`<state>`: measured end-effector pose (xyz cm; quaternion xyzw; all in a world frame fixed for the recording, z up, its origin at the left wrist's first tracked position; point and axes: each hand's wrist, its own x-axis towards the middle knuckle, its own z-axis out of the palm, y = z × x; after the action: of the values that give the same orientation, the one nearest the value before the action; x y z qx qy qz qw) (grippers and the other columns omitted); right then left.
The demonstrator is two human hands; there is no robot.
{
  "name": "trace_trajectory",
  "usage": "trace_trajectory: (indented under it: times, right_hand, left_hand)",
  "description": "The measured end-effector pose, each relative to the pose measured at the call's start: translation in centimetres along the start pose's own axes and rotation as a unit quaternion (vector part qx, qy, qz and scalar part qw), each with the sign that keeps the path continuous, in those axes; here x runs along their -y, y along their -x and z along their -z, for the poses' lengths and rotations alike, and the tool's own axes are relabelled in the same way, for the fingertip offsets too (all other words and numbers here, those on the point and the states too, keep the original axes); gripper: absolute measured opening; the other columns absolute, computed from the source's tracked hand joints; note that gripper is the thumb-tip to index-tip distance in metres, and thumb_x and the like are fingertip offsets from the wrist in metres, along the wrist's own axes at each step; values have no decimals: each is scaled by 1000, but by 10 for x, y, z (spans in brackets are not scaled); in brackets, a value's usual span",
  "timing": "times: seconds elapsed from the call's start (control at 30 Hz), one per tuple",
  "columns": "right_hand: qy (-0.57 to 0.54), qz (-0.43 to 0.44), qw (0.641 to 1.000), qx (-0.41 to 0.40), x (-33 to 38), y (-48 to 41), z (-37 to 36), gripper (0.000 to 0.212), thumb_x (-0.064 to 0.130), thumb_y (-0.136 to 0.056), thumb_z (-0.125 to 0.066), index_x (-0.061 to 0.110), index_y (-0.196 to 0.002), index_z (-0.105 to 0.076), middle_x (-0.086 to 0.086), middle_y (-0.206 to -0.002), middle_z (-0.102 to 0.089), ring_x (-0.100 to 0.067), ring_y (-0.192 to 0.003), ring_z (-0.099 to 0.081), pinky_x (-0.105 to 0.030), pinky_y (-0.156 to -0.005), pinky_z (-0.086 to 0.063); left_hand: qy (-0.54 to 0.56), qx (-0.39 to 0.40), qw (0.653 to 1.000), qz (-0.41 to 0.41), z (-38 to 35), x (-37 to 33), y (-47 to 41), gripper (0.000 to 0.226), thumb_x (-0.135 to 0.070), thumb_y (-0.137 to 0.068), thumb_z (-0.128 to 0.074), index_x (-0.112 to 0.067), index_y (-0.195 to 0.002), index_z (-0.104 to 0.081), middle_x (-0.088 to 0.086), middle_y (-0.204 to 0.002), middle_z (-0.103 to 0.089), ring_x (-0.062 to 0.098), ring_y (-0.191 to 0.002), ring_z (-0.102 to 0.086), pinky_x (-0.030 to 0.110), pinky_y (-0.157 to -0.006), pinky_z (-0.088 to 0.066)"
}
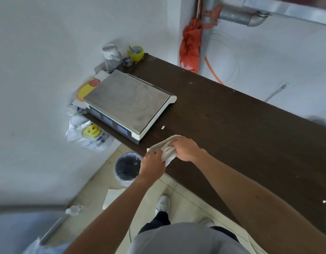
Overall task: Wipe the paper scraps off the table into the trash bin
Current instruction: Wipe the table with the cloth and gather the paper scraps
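Observation:
A dark brown table [232, 129] runs from the far left corner to the near right. One small white paper scrap [163, 127] lies on it beside the scale. A beige cloth [166, 146] rests at the table's near edge. My right hand [186, 148] presses on the cloth from above, and my left hand [152, 166] grips its lower end at the edge. A round trash bin [127, 166] with a dark liner stands on the floor just below and left of my hands.
A white weighing scale [129, 105] with a steel platform takes up the table's left end. A yellow tape roll [136, 53] and a white bottle [110, 55] sit in the far corner. Plastic bags [88, 134] hang by the wall. A paper sheet [112, 197] lies on the floor.

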<state>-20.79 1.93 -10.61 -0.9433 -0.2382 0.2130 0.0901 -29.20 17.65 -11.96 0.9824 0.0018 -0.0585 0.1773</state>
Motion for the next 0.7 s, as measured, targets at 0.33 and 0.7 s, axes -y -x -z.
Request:
trace_trajectory:
  times: [0.33,0.7]
  right_hand:
    - [-96,-97,990,42,-63,60,-1,43,6,-89,-48,29,-122,-65,1,-126,-57,-22,-112,-55,-40,-94,-49]
    - [-119,-237,964,38,-126,138,-17,38,9,-85,-49,26,-112,-69,1,-108,-65,-20,-94,-63,-36,-82,-55]
  left_hand:
    - [72,102,992,-35,-30,-68,2,27,-32,-95,-56,-13,-110,-67,5,-100,-70,25,-90,-69,35,-82,-57]
    - [80,156,978,-114,-70,-152,28,34,-29,-95,-53,-7,-121,-61,12,-113,-65,29,-105,-65,35,-88,-49]
